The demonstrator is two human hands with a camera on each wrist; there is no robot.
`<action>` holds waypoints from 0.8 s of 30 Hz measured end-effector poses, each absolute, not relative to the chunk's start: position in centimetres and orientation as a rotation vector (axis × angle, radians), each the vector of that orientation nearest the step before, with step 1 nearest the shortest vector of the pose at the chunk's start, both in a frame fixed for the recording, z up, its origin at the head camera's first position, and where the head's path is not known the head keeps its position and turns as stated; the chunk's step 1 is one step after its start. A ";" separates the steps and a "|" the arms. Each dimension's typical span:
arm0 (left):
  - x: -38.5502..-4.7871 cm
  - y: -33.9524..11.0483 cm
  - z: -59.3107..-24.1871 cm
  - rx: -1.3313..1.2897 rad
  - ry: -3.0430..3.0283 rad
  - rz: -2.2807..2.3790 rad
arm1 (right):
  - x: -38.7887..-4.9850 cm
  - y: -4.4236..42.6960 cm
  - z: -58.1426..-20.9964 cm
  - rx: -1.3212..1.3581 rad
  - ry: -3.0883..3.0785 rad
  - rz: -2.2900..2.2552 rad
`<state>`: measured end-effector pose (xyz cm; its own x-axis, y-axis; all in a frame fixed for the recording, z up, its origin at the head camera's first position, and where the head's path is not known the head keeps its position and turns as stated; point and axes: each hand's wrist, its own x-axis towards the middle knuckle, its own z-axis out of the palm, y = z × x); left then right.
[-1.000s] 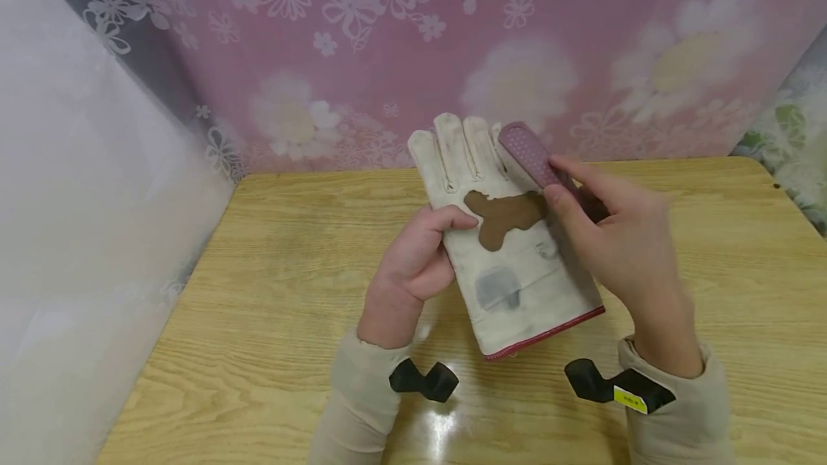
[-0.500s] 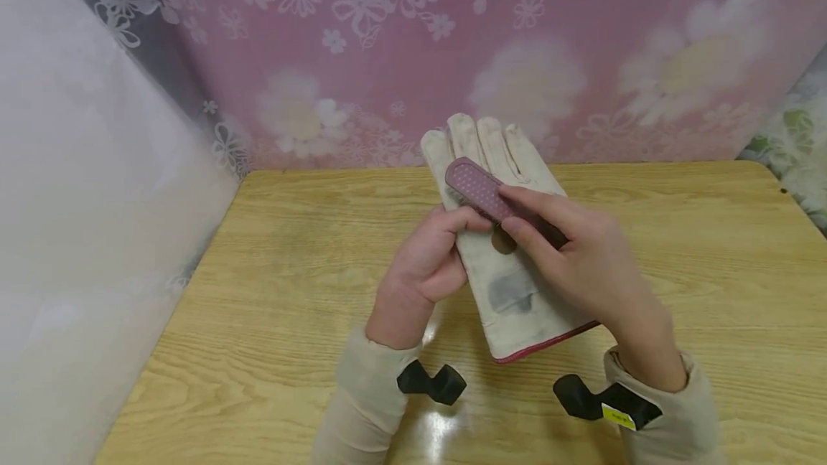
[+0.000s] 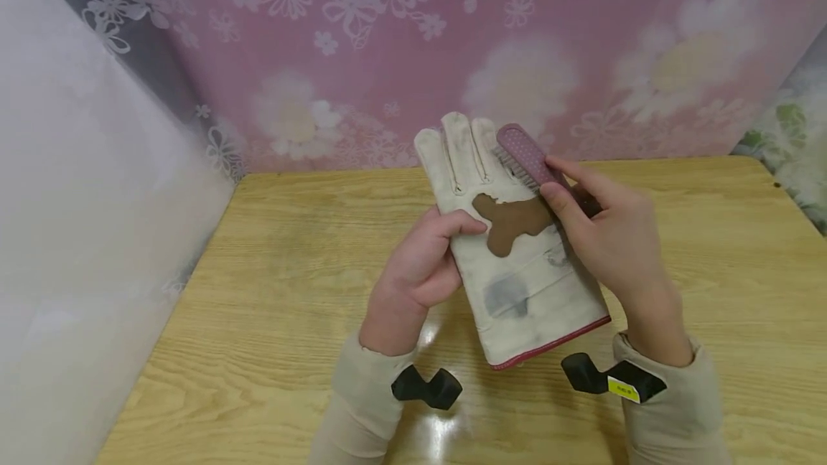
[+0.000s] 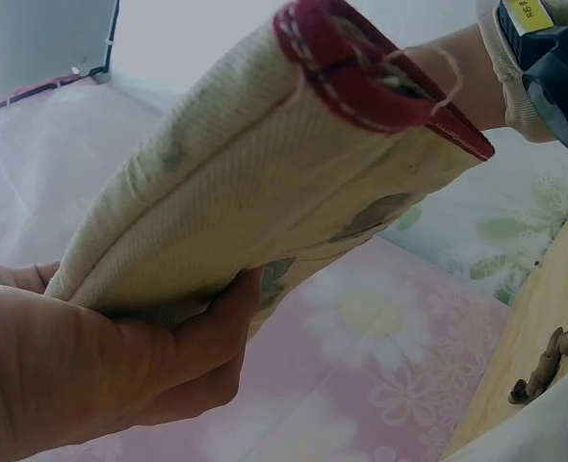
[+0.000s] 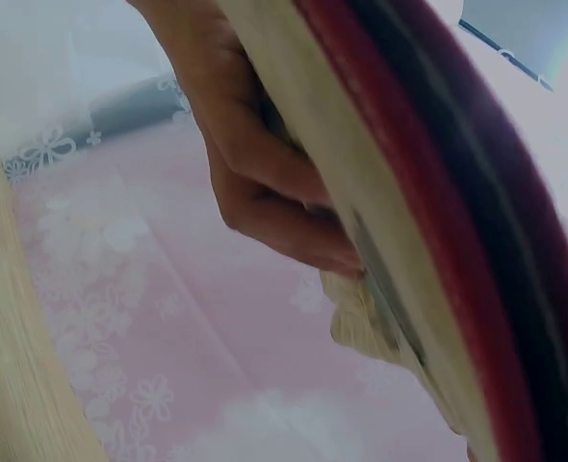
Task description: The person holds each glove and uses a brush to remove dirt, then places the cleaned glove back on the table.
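Observation:
My left hand (image 3: 423, 257) grips the left edge of a cream work glove (image 3: 549, 293), its thumb lying across the palm side. The glove is held up at a slant, fingers pointing away and red-trimmed cuff nearest me. A brown irregular patch (image 3: 510, 224) and a grey smudge (image 3: 506, 295) mark its face. In my right hand (image 3: 614, 235) is a mauve brush (image 3: 525, 153), pinched between thumb and fingers, its bristles against the glove near the finger bases on the right. The left wrist view shows the glove's cuff opening (image 4: 380, 72) and my fingers curled behind it.
A wooden table (image 3: 278, 293) lies below both hands. Pink floral sheeting (image 3: 388, 56) hangs behind it and a white sheet (image 3: 84, 235) stands at the left. A small brown lumpy thing (image 4: 549, 361) shows on wood in the left wrist view.
The brush swept left across the brown patch half a second ago and is now back at the glove's right side, tilted so its bristles show. The left hand keeps its hold.

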<state>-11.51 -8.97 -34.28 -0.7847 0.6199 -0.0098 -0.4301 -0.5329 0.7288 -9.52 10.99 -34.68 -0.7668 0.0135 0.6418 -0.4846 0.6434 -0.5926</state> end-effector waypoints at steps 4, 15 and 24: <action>-11.4 -9.0 -34.2 0.332 1.010 2.295 | -9.7 11.5 -34.8 0.346 -2.251 1.069; -11.5 -9.4 -34.3 0.298 1.007 2.327 | -10.0 12.2 -35.0 0.260 -2.259 1.045; -11.9 -9.3 -34.6 0.316 0.973 2.314 | -8.9 10.5 -34.1 0.409 -2.182 1.056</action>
